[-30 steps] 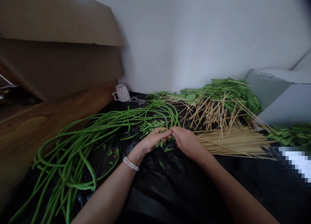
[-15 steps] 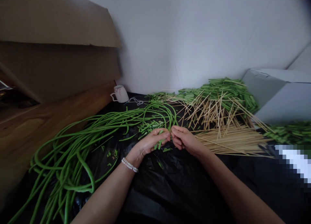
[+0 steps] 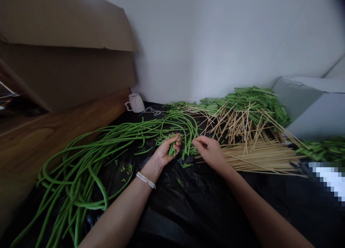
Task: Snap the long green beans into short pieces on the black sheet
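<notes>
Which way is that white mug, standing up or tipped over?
Upright: the mug sits with its rim on top and its handle out to the side.

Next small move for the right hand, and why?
I'd probably pinch one curved end of the long green stalks with the right hand: it is close beside those ends, though contact is unclear, while the left hand is closed around short green pieces.

Near black sheet (image 3: 188,212) passable; long beans (image 3: 98,182) block left, sticks (image 3: 250,157) right.
</notes>
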`<state>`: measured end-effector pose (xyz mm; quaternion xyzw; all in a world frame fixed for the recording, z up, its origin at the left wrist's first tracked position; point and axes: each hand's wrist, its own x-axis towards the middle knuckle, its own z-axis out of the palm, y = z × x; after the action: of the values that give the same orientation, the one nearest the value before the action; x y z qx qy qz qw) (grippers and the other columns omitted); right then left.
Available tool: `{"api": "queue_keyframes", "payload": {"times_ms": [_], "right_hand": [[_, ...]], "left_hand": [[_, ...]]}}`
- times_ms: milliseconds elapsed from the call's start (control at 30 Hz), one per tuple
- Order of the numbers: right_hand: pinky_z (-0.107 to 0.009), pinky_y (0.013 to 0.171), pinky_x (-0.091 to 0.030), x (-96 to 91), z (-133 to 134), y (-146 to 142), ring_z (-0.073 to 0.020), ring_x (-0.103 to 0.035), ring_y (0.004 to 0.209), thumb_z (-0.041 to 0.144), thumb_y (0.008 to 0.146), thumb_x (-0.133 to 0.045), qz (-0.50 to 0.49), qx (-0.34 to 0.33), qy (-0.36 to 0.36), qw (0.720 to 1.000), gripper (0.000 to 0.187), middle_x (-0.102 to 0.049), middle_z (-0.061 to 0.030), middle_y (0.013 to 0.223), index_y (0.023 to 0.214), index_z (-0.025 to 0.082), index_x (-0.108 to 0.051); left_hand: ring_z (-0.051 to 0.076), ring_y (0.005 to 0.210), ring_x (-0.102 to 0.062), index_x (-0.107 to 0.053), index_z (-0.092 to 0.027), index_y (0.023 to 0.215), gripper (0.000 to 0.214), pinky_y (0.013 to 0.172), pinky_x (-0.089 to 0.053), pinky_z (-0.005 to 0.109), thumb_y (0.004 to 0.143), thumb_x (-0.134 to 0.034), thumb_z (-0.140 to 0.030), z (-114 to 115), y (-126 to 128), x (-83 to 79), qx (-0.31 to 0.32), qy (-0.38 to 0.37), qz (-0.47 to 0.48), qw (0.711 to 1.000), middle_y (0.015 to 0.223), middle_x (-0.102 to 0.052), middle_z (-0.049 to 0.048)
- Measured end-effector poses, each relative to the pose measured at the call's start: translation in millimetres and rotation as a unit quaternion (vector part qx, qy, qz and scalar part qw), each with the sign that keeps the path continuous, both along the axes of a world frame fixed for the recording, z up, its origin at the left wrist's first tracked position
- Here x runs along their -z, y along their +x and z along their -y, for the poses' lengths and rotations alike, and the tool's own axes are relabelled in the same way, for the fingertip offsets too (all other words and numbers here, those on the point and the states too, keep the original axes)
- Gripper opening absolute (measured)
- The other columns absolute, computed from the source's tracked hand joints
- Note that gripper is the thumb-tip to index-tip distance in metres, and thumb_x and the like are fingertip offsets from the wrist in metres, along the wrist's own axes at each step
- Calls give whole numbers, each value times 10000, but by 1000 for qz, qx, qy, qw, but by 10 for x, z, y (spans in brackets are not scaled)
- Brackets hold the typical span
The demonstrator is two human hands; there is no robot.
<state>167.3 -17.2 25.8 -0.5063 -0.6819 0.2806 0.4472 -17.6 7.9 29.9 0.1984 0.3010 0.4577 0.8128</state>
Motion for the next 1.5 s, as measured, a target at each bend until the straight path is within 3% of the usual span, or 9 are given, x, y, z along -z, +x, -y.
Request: {"api": "queue_keyframes", "payload": {"times_ms": [100, 300, 400, 567, 733, 800, 1067, 1233, 1500], "right_hand": [[-277, 557, -367, 43, -27, 18, -139, -490, 541, 389, 848, -529, 9, 17, 8, 1000, 237, -547, 18, 581, 818, 199, -669], [-273, 561, -384, 25, -5, 0, -143, -527, 542, 373, 855, -515, 17, 2, 8, 1000, 220, -584, 13, 610, 819, 214, -662], [-272, 565, -393, 36, -8, -9, -142, -536, 548, 358, 858, -514, 20, -2, 6, 1000, 210, -599, 11, 627, 816, 214, -661], [-274, 578, -419, 75, -16, -15, -145, -553, 567, 360, 856, -526, 18, -12, 3, 1000, 201, -603, 10, 636, 812, 220, -663], [-259, 487, -404, 53, -19, -12, -133, -513, 482, 418, 833, -557, -73, -25, -76, 994, 221, -565, 27, 574, 821, 216, -646], [-252, 464, -386, 28, -19, -11, -118, -486, 455, 448, 827, -566, -114, -32, -108, 987, 253, -563, 29, 571, 786, 207, -635], [-219, 478, -381, -15, -4, -9, -105, -536, 566, 524, 736, -694, -288, -101, -217, 927, 344, -654, -3, 723, 829, 192, -696], [-225, 486, -390, -54, 12, -3, -91, -525, 540, 457, 651, -788, -360, -99, -231, 899, 326, -642, 11, 702, 820, 191, -705], [-206, 488, -349, -69, 13, -33, -92, -520, 607, 411, 627, -807, -363, -78, -202, 906, 302, -635, 10, 690, 803, 184, -714]], "left_hand": [[46, 445, -338, -552, -142, 762, 147, 417, -209, 163, 807, -673, -214, 7, 68, 77, -48, 143, -241, 959, 577, -435, -62], [118, 570, -442, -578, -165, 635, 329, 573, -281, 252, 762, -689, -448, 44, 106, 218, -106, 378, -654, 646, 590, -523, -21], [120, 534, -425, -580, -174, 623, 370, 553, -257, 260, 771, -653, -505, 66, 107, 248, -67, 384, -694, 605, 549, -496, -28], [112, 527, -419, -608, -164, 616, 258, 538, -268, 250, 753, -653, -378, 51, 139, 236, -54, 345, -660, 665, 533, -494, -32], [70, 452, -310, -613, -149, 715, 261, 454, -209, 218, 708, -697, -397, 51, 152, 107, -77, 225, -422, 875, 508, -397, -68], [53, 428, -252, -617, -145, 757, 294, 427, -152, 209, 705, -712, -418, 82, 140, 35, -27, 205, -311, 928, 501, -340, -86], [41, 402, -263, -604, -136, 663, 297, 414, -153, 208, 717, -736, -396, 257, 116, -112, 254, 275, -275, 885, 449, -361, -77], [38, 403, -273, -575, -140, 664, 399, 406, -144, 215, 733, -701, -512, 252, 124, -105, 235, 253, -265, 900, 483, -397, -64], [26, 413, -266, -578, -133, 734, 365, 409, -148, 193, 724, -738, -461, 225, 120, -58, 202, 234, -260, 915, 505, -374, -81]]}}
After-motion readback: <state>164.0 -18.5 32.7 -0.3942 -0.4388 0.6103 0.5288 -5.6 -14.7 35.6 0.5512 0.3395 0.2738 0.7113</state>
